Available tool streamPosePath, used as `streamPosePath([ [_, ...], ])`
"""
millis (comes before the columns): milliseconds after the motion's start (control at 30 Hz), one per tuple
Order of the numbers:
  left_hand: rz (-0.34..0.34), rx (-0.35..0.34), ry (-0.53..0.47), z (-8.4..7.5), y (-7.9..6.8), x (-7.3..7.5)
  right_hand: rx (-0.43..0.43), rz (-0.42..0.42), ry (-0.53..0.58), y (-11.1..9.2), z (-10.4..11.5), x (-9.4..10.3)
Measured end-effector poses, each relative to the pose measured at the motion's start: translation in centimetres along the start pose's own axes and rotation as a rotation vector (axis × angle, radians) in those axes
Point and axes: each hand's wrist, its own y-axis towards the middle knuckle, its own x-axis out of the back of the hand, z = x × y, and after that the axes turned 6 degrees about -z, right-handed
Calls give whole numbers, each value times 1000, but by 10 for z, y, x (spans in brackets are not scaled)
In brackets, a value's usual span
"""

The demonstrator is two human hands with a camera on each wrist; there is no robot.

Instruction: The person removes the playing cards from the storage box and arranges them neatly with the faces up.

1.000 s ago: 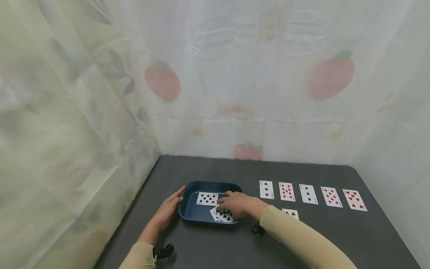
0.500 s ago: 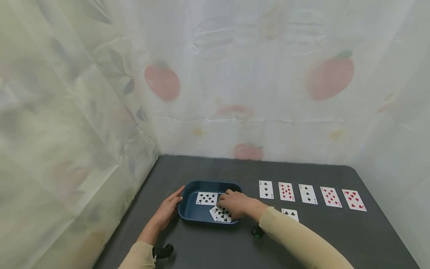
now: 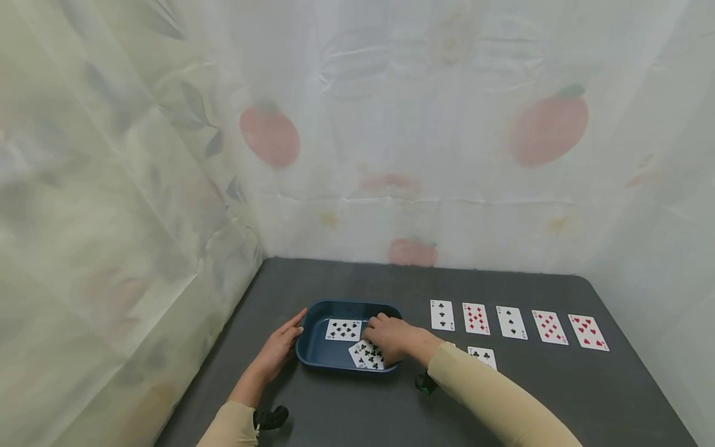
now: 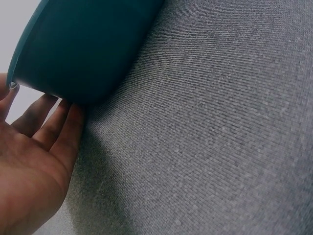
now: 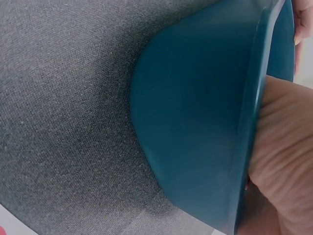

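In the head view, a dark blue tray (image 3: 329,361) sits left of the table's middle. My left hand (image 3: 275,351) grips its left end, thumb at the rim and fingers against the outer wall, as the left wrist view also shows. My right hand (image 3: 393,337) reaches into the tray's right side, fingers bent down over the cards; its fingertips are hidden. Partly under it lie overlapping club cards (image 3: 364,356). A spade card (image 3: 343,329) lies flat to their upper left. Whether the right hand pinches a card I cannot tell.
To the right on the dark table (image 3: 346,413), several face-up cards form a row, from a three of clubs (image 3: 442,315) to a heart card (image 3: 589,332). Below, another club card (image 3: 483,356) is partly covered by the right sleeve. Patterned curtains enclose the table's left and back.
The right hand's fingers have drawn in and bent further over the club cards, shifting slightly right. Those cards have moved a little beneath it. The left hand and tray stay nearly still.
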Motion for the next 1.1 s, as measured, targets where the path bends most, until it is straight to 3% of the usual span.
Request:
streamPosePath([
  [1100,5,4,0,-1,0,-1,-73,55,-32,5,-2,-1],
])
